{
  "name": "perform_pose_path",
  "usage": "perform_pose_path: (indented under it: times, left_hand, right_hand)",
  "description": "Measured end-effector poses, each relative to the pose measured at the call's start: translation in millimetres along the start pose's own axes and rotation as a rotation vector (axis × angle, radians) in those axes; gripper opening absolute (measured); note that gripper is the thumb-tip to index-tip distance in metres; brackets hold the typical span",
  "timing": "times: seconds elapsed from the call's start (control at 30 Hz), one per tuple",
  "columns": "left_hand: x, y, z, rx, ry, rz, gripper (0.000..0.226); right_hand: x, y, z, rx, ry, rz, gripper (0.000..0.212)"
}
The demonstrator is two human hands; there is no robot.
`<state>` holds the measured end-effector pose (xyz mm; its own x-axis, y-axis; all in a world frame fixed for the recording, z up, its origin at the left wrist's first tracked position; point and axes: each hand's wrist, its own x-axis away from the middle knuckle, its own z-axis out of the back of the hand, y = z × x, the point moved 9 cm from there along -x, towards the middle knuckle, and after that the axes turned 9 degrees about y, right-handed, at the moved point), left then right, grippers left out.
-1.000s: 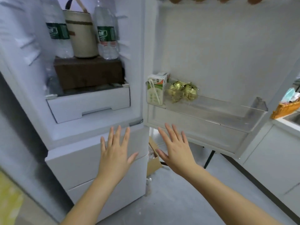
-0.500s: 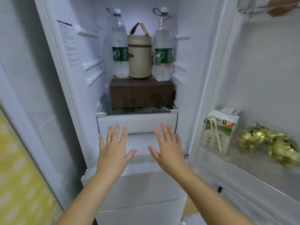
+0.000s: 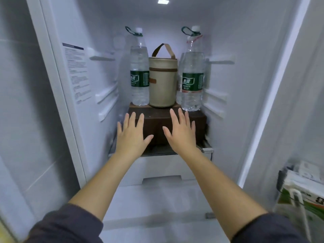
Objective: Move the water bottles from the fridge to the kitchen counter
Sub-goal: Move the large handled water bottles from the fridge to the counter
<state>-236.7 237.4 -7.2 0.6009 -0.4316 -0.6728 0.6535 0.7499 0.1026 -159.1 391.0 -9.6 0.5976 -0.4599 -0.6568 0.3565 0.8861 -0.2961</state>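
- Water bottles (image 3: 139, 71) (image 3: 192, 72) stand upright on the brown box (image 3: 157, 118), flanking the beige bag (image 3: 163, 81).
- Left hand (image 3: 131, 135) and right hand (image 3: 180, 132) hover before that box, fingers spread, holding nothing.

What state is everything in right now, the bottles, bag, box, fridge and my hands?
Left water bottle, upright, capped, untouched.
Right water bottle, upright, capped, untouched.
Beige bag, upright between the bottles, handle up.
Brown box, flat under all three.
Fridge, open, light on.
Left hand, open, holding nothing.
Right hand, open, holding nothing.
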Motion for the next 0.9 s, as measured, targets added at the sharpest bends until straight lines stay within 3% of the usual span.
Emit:
perform_pose_path:
  times: [0.17,0.33,0.5,0.67,0.8,0.9]
  left_hand:
    - [-39,-10,-43,-0.088,-0.098,-0.01,0.081]
    - [-35,-16,-56,-0.094,-0.01,-0.035,0.08]
    - [-41,-14,-49,-0.101,-0.044,-0.002,0.075]
    - [-104,-34,-42,0.271,-0.053,0.331,0.071]
    - [-163,-54,-73,0.783,-0.059,0.638,0.095]
    - [-195,-75,-91,0.859,0.0,0.679,0.108]
  right_hand:
    - [-53,13,-19,0.107,-0.018,-0.023,0.067]
    - [-103,6,-25,0.14,0.027,0.061,0.065]
    - [-126,4,-42,0.068,-0.015,0.138,0.061]
    - [-128,17,-58,-0.082,-0.044,0.084,0.06]
    - [-131,19,-63,-0.122,-0.058,0.082,0.06]
    - [-132,22,-67,-0.149,-0.081,0.071,0.061]
